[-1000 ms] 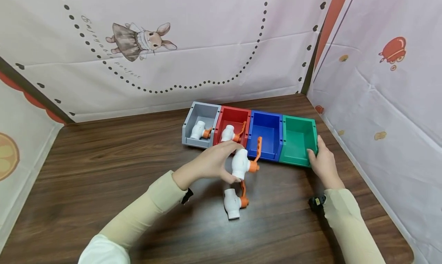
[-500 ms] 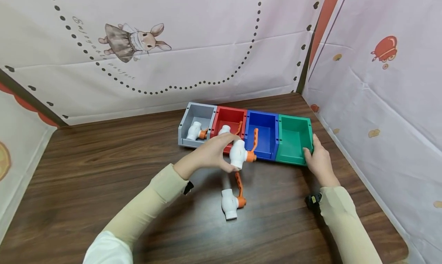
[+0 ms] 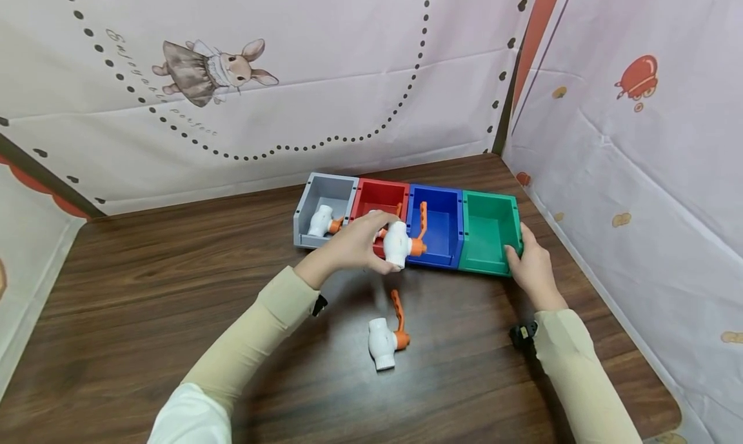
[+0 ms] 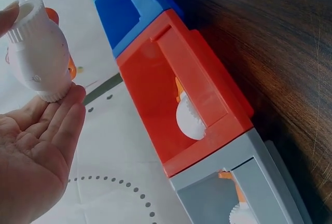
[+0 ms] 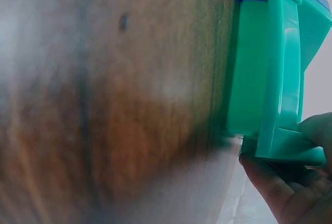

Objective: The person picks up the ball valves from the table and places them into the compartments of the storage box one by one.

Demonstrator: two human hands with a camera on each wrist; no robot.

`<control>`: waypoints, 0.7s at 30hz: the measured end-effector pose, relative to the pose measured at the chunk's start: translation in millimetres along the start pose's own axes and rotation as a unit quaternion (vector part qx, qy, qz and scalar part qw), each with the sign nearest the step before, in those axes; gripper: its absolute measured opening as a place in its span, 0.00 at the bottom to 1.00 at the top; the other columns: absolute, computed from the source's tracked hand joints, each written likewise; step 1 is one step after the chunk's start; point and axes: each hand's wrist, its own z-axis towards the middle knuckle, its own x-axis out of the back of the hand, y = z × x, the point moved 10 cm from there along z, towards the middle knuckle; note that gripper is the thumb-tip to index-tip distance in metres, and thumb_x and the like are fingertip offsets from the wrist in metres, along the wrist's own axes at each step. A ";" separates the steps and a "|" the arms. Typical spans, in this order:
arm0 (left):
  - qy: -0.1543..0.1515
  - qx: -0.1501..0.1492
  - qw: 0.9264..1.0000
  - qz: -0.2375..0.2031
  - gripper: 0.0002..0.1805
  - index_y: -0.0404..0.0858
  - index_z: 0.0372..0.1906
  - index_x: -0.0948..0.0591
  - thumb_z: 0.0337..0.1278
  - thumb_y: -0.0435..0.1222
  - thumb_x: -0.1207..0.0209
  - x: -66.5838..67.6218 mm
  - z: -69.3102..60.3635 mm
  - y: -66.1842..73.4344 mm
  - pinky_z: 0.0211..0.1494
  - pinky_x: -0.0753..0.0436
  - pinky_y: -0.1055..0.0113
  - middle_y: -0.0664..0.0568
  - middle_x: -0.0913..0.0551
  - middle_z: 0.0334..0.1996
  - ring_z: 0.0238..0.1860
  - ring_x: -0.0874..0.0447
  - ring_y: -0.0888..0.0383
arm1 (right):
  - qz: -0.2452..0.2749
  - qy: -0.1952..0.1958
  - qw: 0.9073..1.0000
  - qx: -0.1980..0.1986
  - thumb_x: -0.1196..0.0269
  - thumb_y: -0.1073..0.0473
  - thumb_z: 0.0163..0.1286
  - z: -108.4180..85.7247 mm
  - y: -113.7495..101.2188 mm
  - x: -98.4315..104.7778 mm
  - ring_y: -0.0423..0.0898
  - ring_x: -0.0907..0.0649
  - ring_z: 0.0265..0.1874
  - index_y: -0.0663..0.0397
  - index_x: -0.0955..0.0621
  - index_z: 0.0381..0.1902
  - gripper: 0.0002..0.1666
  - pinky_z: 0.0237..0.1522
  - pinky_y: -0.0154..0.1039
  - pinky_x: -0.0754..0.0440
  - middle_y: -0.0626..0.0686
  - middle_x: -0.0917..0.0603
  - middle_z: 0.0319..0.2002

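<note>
My left hand [image 3: 361, 242] pinches a white ball valve [image 3: 396, 245] by its two ends, thumb at one and fingers at the other. Its orange lever [image 3: 423, 221] points away from me. The valve is held above the front edges of the red bin [image 3: 383, 186] and blue bin [image 3: 436, 228]. My right hand [image 3: 535, 270] grips the right wall of the green bin [image 3: 490, 221], thumb inside and fingers outside. A second ball valve [image 3: 381, 345] lies on the table, nearer to me. In the left wrist view, another valve [image 4: 189, 120] sits inside the red bin.
The grey bin [image 3: 331, 187] at the row's left end holds a white valve [image 3: 320, 221] with an orange lever. All the bins stand side by side on the brown wooden table [image 3: 174, 289]. Printed cloth walls [image 3: 325, 76] rise behind and to the right.
My left hand has carried the ball valve forward, closer to the bins. My right hand keeps its grip on the green bin. The head view has shifted slightly to the right.
</note>
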 end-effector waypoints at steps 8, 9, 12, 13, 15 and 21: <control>0.005 -0.006 1.000 -0.004 0.42 0.38 0.62 0.30 0.37 0.46 0.27 -0.6 10.8 -0.8 0.58 0.22 0.58 0.50 0.27 0.58 0.55 0.27 0.51 | 0.001 -0.011 1.000 -0.011 0.49 0.61 0.72 0.5 4.1 -0.2 0.74 0.29 0.55 0.69 0.46 0.71 0.35 0.54 0.66 0.31 0.80 0.32 0.58; 0.006 -0.007 1.000 -0.004 0.41 0.38 0.61 0.30 0.37 0.46 0.27 -0.5 12.8 -0.8 0.58 0.23 0.58 0.50 0.26 0.57 0.55 0.27 0.52 | 0.002 -0.011 1.000 -0.011 0.49 0.61 0.72 0.3 4.8 -0.4 0.74 0.29 0.55 0.69 0.46 0.71 0.35 0.54 0.66 0.31 0.80 0.32 0.58; 0.007 -0.007 1.000 -0.002 0.41 0.38 0.61 0.30 0.38 0.46 0.28 -0.3 18.4 -1.3 0.57 0.22 0.59 0.49 0.26 0.55 0.55 0.27 0.51 | 0.006 -0.012 1.000 -0.011 0.49 0.61 0.72 0.0 6.3 -1.3 0.74 0.29 0.55 0.69 0.47 0.71 0.35 0.54 0.66 0.31 0.80 0.32 0.58; 0.007 -0.007 1.000 -0.003 0.41 0.37 0.61 0.30 0.38 0.46 0.28 -0.2 20.3 -1.6 0.57 0.22 0.58 0.49 0.26 0.54 0.55 0.27 0.50 | 0.007 -0.012 1.000 -0.011 0.50 0.61 0.72 0.0 6.6 -1.5 0.74 0.29 0.55 0.69 0.47 0.71 0.35 0.54 0.66 0.31 0.80 0.32 0.58; 0.006 -0.002 1.000 -0.004 0.41 0.37 0.61 0.31 0.38 0.45 0.28 -0.1 23.7 -3.0 0.57 0.23 0.58 0.49 0.26 0.54 0.55 0.28 0.49 | 0.009 -0.013 1.000 -0.012 0.49 0.61 0.72 0.2 6.3 -1.6 0.74 0.29 0.55 0.69 0.46 0.71 0.35 0.55 0.66 0.31 0.80 0.33 0.59; 0.006 0.021 1.000 0.013 0.43 0.39 0.63 0.32 0.37 0.46 0.28 -0.4 33.6 -9.6 0.58 0.23 0.57 0.50 0.27 0.57 0.55 0.28 0.52 | 0.011 -0.018 1.000 -0.018 0.50 0.61 0.73 1.8 7.1 -3.2 0.73 0.29 0.56 0.69 0.47 0.71 0.34 0.54 0.66 0.30 0.79 0.33 0.59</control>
